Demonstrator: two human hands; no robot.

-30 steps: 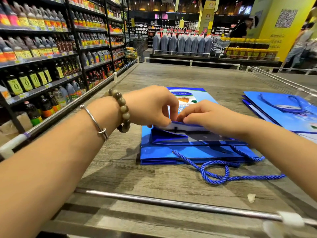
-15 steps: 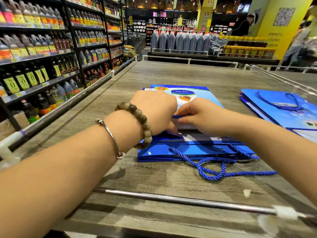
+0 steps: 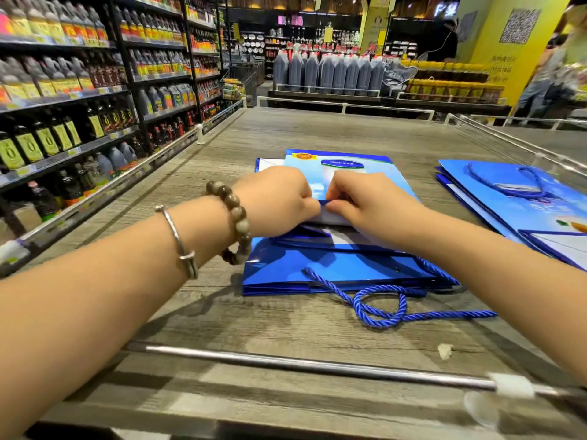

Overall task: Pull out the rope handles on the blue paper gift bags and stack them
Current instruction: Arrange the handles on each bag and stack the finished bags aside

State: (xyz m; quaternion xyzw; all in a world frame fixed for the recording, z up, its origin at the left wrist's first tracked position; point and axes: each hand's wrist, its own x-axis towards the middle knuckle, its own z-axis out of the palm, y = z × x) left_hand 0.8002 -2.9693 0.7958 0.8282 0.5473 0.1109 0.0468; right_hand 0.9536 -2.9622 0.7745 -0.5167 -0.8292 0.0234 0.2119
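Note:
A flat blue paper gift bag (image 3: pixel 336 268) lies on the wooden table (image 3: pixel 317 131) in front of me, its mouth toward me. One blue rope handle (image 3: pixel 386 304) trails out in a loop over the table. My left hand (image 3: pixel 276 201) and my right hand (image 3: pixel 371 201) meet at the bag's upper opening edge, fingers pinched on the paper there. What lies under the fingers is hidden. A stack of blue gift bags (image 3: pixel 514 198) lies to the right, with a rope handle on top.
A metal rail (image 3: pixel 301 365) runs along the table's near edge, and more rails edge the far and right sides. A small scrap (image 3: pixel 444 350) lies near the rail. Shelves of bottles (image 3: pixel 63 100) line the left aisle. People stand at the far right.
Both hands have moved a little farther up the bag and closer together, fingertips now touching at the opening edge. The loose rope handle lies as before.

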